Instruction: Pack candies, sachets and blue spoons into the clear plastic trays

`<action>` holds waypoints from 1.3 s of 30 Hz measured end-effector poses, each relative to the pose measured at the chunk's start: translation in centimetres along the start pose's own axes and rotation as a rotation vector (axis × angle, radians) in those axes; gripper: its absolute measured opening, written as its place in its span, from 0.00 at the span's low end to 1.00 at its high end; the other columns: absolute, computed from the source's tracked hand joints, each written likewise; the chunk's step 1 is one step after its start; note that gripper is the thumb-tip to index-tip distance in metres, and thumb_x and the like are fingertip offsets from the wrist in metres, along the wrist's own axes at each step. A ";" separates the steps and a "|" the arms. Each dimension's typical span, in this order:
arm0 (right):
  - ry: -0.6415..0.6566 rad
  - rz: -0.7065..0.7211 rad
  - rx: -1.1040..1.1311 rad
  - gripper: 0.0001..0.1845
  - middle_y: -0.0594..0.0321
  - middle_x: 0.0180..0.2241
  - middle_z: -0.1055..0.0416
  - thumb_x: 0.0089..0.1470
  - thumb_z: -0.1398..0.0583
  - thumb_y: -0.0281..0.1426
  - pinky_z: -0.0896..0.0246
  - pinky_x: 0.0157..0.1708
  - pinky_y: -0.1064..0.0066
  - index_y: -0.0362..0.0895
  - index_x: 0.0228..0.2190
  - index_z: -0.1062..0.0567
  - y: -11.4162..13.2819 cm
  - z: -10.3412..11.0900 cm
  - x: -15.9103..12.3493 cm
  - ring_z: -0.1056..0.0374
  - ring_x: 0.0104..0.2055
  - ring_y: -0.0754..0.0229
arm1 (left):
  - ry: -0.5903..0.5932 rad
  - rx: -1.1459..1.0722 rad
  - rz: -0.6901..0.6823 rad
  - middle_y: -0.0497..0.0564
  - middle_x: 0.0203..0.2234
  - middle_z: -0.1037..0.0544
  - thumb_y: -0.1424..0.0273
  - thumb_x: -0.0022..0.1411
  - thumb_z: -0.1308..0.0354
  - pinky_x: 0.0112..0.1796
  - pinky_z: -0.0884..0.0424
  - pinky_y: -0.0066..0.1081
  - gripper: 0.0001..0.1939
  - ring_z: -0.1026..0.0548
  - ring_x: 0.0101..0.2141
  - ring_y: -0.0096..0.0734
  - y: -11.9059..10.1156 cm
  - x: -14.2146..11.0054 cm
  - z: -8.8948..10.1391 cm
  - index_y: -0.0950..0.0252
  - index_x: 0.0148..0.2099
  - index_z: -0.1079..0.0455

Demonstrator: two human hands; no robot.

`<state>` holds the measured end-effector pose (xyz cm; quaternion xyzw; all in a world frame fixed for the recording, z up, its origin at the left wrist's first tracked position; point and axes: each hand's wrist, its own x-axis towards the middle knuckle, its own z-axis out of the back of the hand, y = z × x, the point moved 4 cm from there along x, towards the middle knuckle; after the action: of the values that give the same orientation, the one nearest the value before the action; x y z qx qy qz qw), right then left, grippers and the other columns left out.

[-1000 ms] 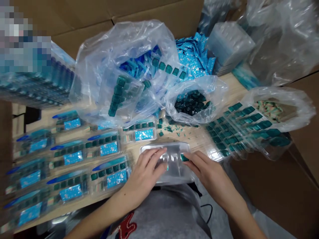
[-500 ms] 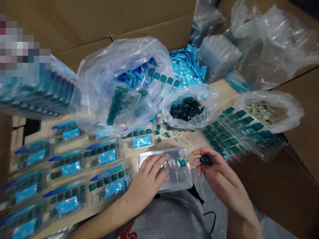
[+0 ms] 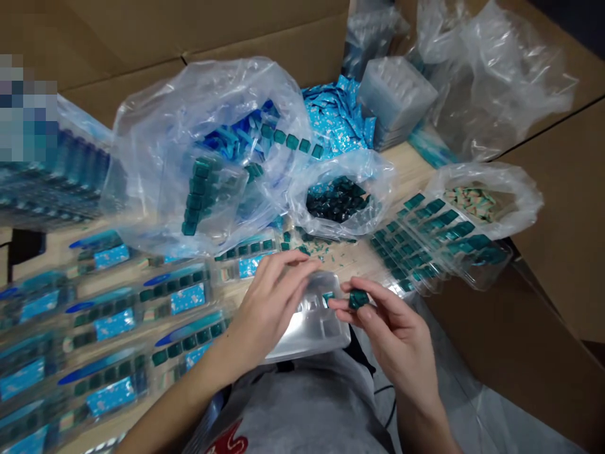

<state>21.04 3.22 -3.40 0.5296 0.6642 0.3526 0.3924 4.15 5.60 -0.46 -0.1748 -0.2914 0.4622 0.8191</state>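
My left hand [image 3: 276,309] curls over a clear plastic blister tray [image 3: 314,331], tilting it up near my lap. A small teal piece [image 3: 328,297] sits in one of the tray's hollows, partly hidden by my fingers. My right hand [image 3: 382,315] is just beside the tray, and its thumb and fingers pinch a dark teal cube [image 3: 358,299]. The cube is apart from the tray by a small gap.
Filled blister packs with blue cards [image 3: 186,296] lie on the wooden table at left. Plastic bags of teal cubes [image 3: 338,202] and blue sachets [image 3: 335,120] stand behind the hands. Stacked clear trays [image 3: 472,239] are at right, and cardboard walls surround the table.
My left hand has moved from lying flat on the tray to curling over it, and the tray has tilted up. My right hand has brought the teal cube closer to the tray.
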 end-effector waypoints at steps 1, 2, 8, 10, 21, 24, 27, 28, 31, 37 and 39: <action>-0.003 0.010 -0.006 0.14 0.66 0.46 0.22 0.62 0.38 0.30 0.27 0.46 0.78 0.57 0.48 0.23 0.0 -0.2 0.0 0.23 0.44 0.63 | 0.018 -0.072 0.005 0.54 0.47 0.31 0.78 0.70 0.50 0.51 0.34 0.30 0.14 0.32 0.50 0.30 -0.2 0.3 -0.2 0.64 0.56 0.36; -0.004 0.021 -0.016 0.15 0.67 0.44 0.21 0.61 0.37 0.30 0.28 0.45 0.79 0.58 0.48 0.23 0.1 -0.4 0.0 0.23 0.44 0.63 | 0.035 -0.151 0.012 0.53 0.47 0.31 0.74 0.70 0.49 0.52 0.34 0.29 0.11 0.32 0.51 0.29 -0.5 0.5 -0.4 0.63 0.54 0.36; 0.032 0.092 -0.217 0.19 0.70 0.51 0.25 0.64 0.41 0.26 0.34 0.49 0.85 0.61 0.51 0.26 -0.1 -1.0 -0.4 0.29 0.53 0.66 | 0.046 -0.337 0.071 0.49 0.43 0.30 0.68 0.68 0.44 0.50 0.34 0.23 0.08 0.31 0.48 0.24 -1.5 0.4 -0.5 0.61 0.48 0.35; 0.056 0.146 -0.334 0.24 0.72 0.53 0.27 0.63 0.42 0.23 0.36 0.52 0.84 0.62 0.54 0.30 -0.2 -1.0 -0.6 0.30 0.54 0.68 | 0.059 -0.329 0.076 0.49 0.44 0.30 0.71 0.69 0.46 0.51 0.34 0.23 0.07 0.31 0.49 0.24 -1.5 0.3 -0.2 0.62 0.49 0.35; 0.063 0.365 -0.612 0.31 0.74 0.54 0.28 0.60 0.43 0.18 0.33 0.54 0.78 0.60 0.58 0.33 -0.3 -1.8 -0.9 0.29 0.52 0.68 | -0.065 -0.082 0.032 0.50 0.40 0.30 0.81 0.65 0.50 0.46 0.29 0.29 0.11 0.30 0.43 0.29 -2.0 -0.1 0.3 0.63 0.47 0.36; 0.128 0.324 -0.540 0.27 0.74 0.52 0.26 0.60 0.40 0.19 0.32 0.52 0.80 0.59 0.54 0.29 -0.4 -1.8 -0.6 0.29 0.52 0.69 | -0.011 -0.109 0.030 0.51 0.40 0.30 0.81 0.67 0.52 0.45 0.29 0.27 0.11 0.29 0.42 0.28 -1.8 -0.8 0.0 0.64 0.48 0.36; 0.100 0.307 -0.511 0.21 0.74 0.45 0.23 0.59 0.38 0.20 0.32 0.48 0.82 0.56 0.48 0.25 -0.4 -1.3 -0.2 0.27 0.47 0.70 | 0.057 -0.194 0.005 0.52 0.42 0.29 0.83 0.68 0.53 0.48 0.30 0.26 0.14 0.29 0.45 0.27 -1.5 -1.7 -0.4 0.65 0.52 0.36; 0.089 0.305 -0.511 0.20 0.73 0.44 0.23 0.58 0.38 0.20 0.31 0.47 0.81 0.55 0.46 0.24 -0.4 -1.0 -0.1 0.26 0.46 0.69 | 0.071 -0.230 0.009 0.53 0.44 0.28 0.83 0.68 0.53 0.49 0.30 0.26 0.16 0.29 0.47 0.27 -1.2 -2.0 -0.5 0.65 0.54 0.37; 0.088 0.362 -0.607 0.18 0.68 0.43 0.22 0.58 0.39 0.19 0.29 0.47 0.73 0.52 0.45 0.24 -0.2 -0.2 0.5 0.26 0.46 0.64 | 0.045 -0.305 0.081 0.53 0.48 0.27 0.82 0.67 0.51 0.51 0.30 0.30 0.20 0.29 0.51 0.29 0.1 -2.8 -0.3 0.62 0.59 0.40; 0.407 0.499 -1.002 0.15 0.63 0.45 0.23 0.60 0.40 0.22 0.31 0.47 0.57 0.51 0.45 0.24 -0.8 -0.5 1.8 0.28 0.48 0.55 | -0.146 -0.208 0.314 0.50 0.47 0.26 0.79 0.67 0.49 0.50 0.30 0.33 0.14 0.27 0.49 0.30 3.8 -4.7 1.5 0.58 0.50 0.32; 0.487 0.507 -1.081 0.14 0.63 0.47 0.23 0.61 0.41 0.23 0.33 0.48 0.55 0.51 0.46 0.24 -1.1 -0.8 2.1 0.30 0.50 0.54 | -0.153 -0.200 0.328 0.49 0.46 0.26 0.79 0.68 0.49 0.49 0.29 0.34 0.13 0.26 0.48 0.31 4.2 -5.1 1.6 0.59 0.48 0.31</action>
<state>19.60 5.00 -4.34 0.3024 0.3171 0.8295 0.3463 -1.71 3.38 -3.22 -0.2647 -0.3647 0.5703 0.6868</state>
